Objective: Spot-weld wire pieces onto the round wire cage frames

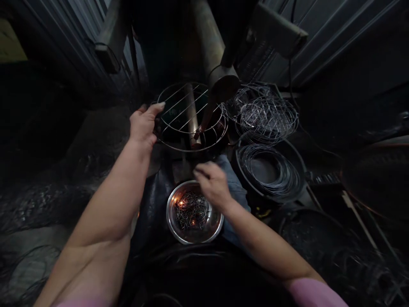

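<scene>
My left hand [143, 123] grips the left edge of a round wire rack [179, 102], which has straight cross wires and a second ring below. The rack surrounds the metal arms of a machine [193, 115], near their tips. Over the right rim of a shiny metal bowl [172, 228] is my right hand [212, 183], blurred, its fingers curled together; anything between them is too small to make out. Short bent wire pieces [190, 211] lie in the bowl, with small orange glints among them.
A thick metal cylinder [211, 47] comes down from above. To the right sit stacked wire racks [268, 117] and a dark tub [298, 160] holding coiled wire [271, 170]. Corrugated metal sheets [76, 30] stand behind. A blue trouser leg [234, 183] is beside the bowl.
</scene>
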A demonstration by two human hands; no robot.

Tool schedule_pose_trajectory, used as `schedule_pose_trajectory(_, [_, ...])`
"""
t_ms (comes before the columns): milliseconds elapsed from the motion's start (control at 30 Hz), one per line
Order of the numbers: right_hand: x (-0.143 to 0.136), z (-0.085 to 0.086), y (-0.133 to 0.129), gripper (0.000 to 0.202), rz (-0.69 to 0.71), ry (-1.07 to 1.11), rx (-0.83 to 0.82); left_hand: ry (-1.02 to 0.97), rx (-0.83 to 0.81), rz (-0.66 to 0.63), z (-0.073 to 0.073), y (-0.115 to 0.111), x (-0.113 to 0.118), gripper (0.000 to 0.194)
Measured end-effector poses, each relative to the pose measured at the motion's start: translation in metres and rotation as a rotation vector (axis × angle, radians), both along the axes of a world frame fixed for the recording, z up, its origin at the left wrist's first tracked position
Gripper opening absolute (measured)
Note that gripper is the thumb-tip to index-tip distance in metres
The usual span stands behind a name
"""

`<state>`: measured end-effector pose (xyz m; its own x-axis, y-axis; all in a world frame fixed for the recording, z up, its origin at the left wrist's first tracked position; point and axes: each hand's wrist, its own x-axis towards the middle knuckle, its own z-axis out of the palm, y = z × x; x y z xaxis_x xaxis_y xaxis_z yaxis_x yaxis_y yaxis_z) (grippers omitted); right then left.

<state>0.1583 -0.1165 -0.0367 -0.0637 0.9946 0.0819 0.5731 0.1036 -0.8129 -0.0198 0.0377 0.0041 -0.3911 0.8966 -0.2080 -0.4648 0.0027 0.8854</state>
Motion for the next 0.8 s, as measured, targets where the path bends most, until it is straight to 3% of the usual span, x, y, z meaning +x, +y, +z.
schedule_pose_trajectory(67, [-0.011, -0.019, -0.017, 0.023, 0.285, -0.294, -0.199, 0.020, -0.033, -0.069, 0.000, 0.009, -0.007, 0.046])
schedule_pose_trajectory(133, [-0.023, -0.038, -0.029, 0.028, 0.438, -0.519, -0.323, 0.038, -0.064, -0.080, -0.002, 0.009, -0.010, 0.045])
schedule_pose_trajectory(267, [-0.038, -0.064, -0.036, 0.032, 0.562, -0.712, -0.332, 0.047, -0.066, -0.014, -0.003, -0.012, -0.011, 0.041])
schedule_pose_trajectory(367, [-0.038, -0.065, -0.039, 0.031, 0.584, -0.709, -0.310, 0.044, -0.052, 0.032, 0.001, -0.033, -0.007, 0.038])
schedule_pose_trajectory(500, [-0.028, -0.044, -0.041, 0.032, 0.556, -0.655, -0.353, 0.035, -0.009, 0.139, 0.006, -0.052, -0.003, 0.045])
schedule_pose_trajectory(600, [-0.012, -0.012, -0.034, 0.033, 0.508, -0.413, -0.306, 0.013, 0.003, 0.180, 0.005, -0.060, 0.001, 0.047])
schedule_pose_trajectory(700, [0.003, 0.026, -0.015, 0.026, 0.309, -0.133, -0.093, -0.002, 0.026, 0.180, 0.002, -0.065, 0.009, 0.045])
schedule_pose_trajectory(800, [0.009, 0.054, 0.008, 0.019, 0.073, -0.087, 0.117, -0.029, 0.040, 0.186, 0.001, -0.071, 0.020, 0.046])
